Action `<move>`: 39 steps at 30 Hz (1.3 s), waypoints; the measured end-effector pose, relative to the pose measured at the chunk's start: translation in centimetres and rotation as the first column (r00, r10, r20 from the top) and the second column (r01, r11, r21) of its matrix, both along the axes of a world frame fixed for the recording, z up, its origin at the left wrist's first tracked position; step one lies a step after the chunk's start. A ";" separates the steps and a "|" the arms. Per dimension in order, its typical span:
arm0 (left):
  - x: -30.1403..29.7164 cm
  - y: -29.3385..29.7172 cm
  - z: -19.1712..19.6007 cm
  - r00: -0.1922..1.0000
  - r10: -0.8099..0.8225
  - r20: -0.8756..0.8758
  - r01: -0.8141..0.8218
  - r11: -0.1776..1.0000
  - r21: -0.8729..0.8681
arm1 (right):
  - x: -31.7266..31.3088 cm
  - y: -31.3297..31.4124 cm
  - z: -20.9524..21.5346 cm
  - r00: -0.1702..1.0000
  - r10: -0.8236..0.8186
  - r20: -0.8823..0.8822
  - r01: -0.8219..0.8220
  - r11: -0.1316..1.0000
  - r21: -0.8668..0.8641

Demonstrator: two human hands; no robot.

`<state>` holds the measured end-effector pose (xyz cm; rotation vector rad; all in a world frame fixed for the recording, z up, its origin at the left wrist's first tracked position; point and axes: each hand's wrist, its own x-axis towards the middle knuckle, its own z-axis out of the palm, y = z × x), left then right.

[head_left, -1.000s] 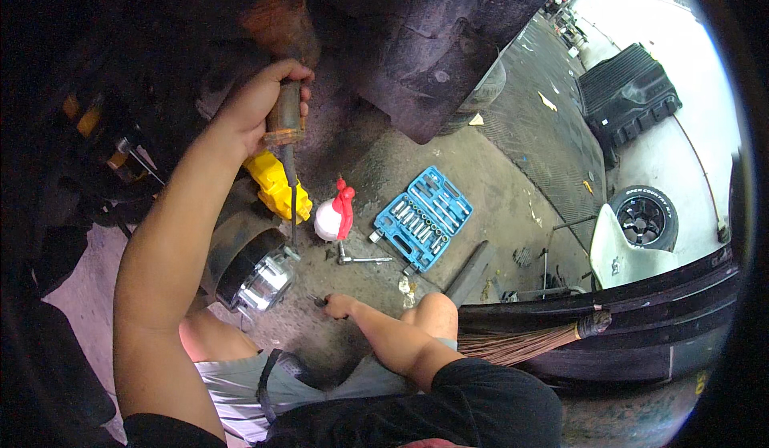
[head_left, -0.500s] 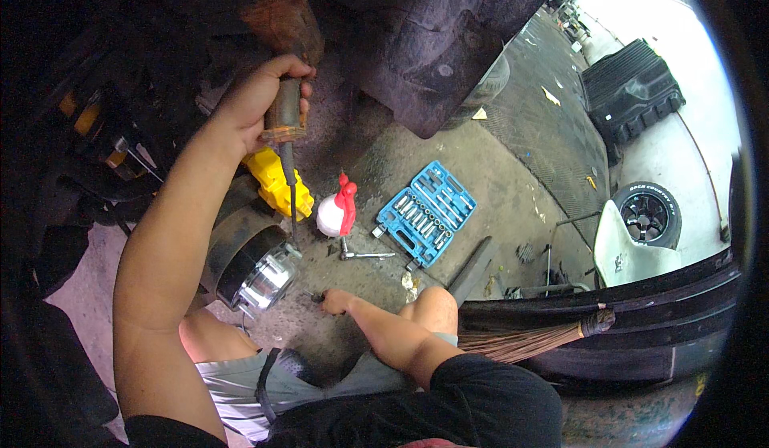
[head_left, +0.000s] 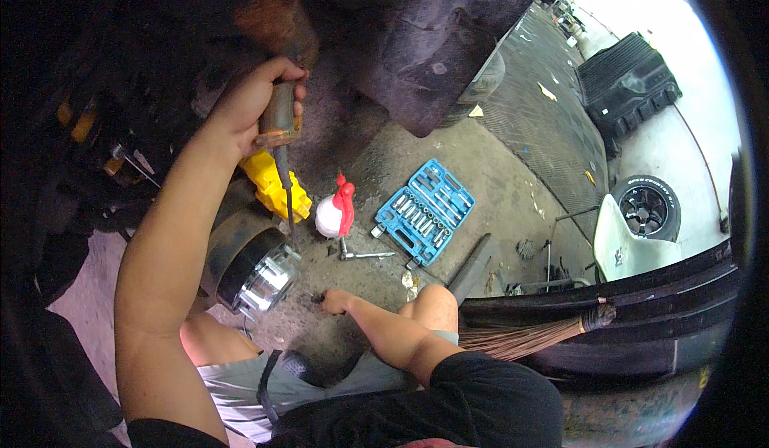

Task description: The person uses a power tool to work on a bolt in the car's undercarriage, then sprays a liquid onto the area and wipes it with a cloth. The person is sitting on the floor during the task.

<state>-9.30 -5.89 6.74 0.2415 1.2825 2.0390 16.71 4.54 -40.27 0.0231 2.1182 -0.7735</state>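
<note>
My left hand (head_left: 260,104), raised under the vehicle, is closed around a grimy brown cylindrical part (head_left: 280,113) with a ring at its lower end. A thin dark length, cord or rod, hangs from it past a yellow block-shaped item (head_left: 276,190). Below sits a shiny metal wheel hub with studs (head_left: 268,281). Low over the floor, my right hand (head_left: 336,301) is closed beside the hub; a small dark bit shows at its fingers, too small to name. A ratchet wrench (head_left: 368,255) lies beyond it, by a white container with a red top (head_left: 332,214).
An open blue socket set (head_left: 424,214) rests on the concrete. Dark vehicle panelling (head_left: 424,64) hangs overhead. A stick broom (head_left: 521,337) lies at the right. A wheel (head_left: 645,208) and a black ribbed plastic piece (head_left: 629,84) lean on the far wall.
The picture has shifted very slightly. My left hand stays on the cylindrical part, a touch further left, and my right hand keeps its place.
</note>
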 end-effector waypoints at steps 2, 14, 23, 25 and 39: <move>0.3 0.0 0.1 1.000 0.005 -0.010 -0.005 1.000 -0.007 | -0.1 0.1 0.1 1.000 0.009 -0.013 -0.009 1.000 -0.003; 0.1 0.3 0.1 0.999 -0.015 0.035 0.015 1.000 0.021 | 0.0 0.5 -0.9 0.968 0.190 -0.164 -0.188 0.982 0.028; -0.1 0.0 -0.2 0.998 -0.023 0.065 0.020 0.999 0.043 | 0.1 0.0 -0.6 0.997 -0.012 -0.081 0.012 1.000 -0.002; 0.0 0.1 0.0 0.998 -0.019 0.055 0.017 0.999 0.037 | 0.2 0.0 -0.7 0.993 -0.012 -0.119 0.014 1.000 0.014; 0.1 -0.2 -0.2 0.999 0.022 0.038 -0.022 1.000 0.003 | -0.3 -0.1 1.2 0.996 0.072 -0.059 -0.074 0.997 -0.031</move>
